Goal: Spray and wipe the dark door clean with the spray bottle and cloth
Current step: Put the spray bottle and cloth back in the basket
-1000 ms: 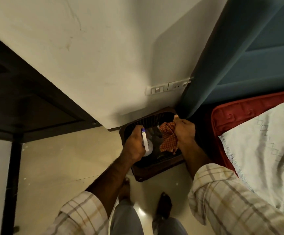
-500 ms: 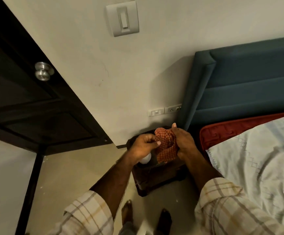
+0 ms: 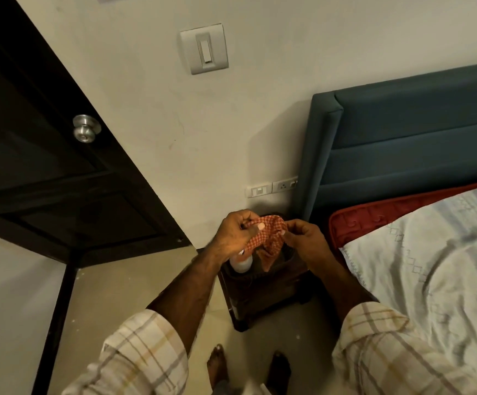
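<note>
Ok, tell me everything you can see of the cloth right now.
The cloth is a small orange-and-white checked rag, soft and crumpled. Both hands hold it up over the dark bin: the left hand pinches its upper left edge, the right hand its right side. A loose corner hangs down between them, beside the white spray bottle.

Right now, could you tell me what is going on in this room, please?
A person stands by the bed, over a dark basket on the floor. Both hands hold a checked orange cloth: the left hand also grips a white spray bottle, and the right hand pinches the cloth's other edge. The dark door stands open to the left, not yet being sprayed or wiped.
</note>
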`<state>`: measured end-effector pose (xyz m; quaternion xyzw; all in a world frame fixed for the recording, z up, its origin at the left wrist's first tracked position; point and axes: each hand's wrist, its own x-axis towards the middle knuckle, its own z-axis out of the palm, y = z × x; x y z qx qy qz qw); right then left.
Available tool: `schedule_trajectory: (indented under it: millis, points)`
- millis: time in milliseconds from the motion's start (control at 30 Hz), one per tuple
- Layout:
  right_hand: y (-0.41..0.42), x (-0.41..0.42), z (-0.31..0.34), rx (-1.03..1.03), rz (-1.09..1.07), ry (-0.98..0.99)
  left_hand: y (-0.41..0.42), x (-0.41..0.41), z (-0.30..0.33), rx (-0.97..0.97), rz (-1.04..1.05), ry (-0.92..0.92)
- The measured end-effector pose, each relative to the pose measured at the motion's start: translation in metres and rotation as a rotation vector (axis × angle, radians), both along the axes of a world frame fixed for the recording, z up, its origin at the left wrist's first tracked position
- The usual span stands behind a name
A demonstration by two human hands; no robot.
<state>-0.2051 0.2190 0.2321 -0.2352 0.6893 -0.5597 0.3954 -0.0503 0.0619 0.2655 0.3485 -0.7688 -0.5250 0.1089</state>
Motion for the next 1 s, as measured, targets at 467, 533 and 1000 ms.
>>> schedule_trajectory:
  millis: [467,533,1000]
  points:
    - [0.003,-0.002,0.016,0.066,0.048,-0.156,-0.014,0.012,0.019,0.035,-0.132,-0.099]
    - [0.005,-0.006,0.017,0.05,0.14,-0.157,-0.016,0.016,0.023,0.098,-0.057,-0.017]
    - [-0.001,-0.01,0.018,-0.111,0.135,-0.22,-0.026,0.019,0.043,-0.101,-0.162,-0.125]
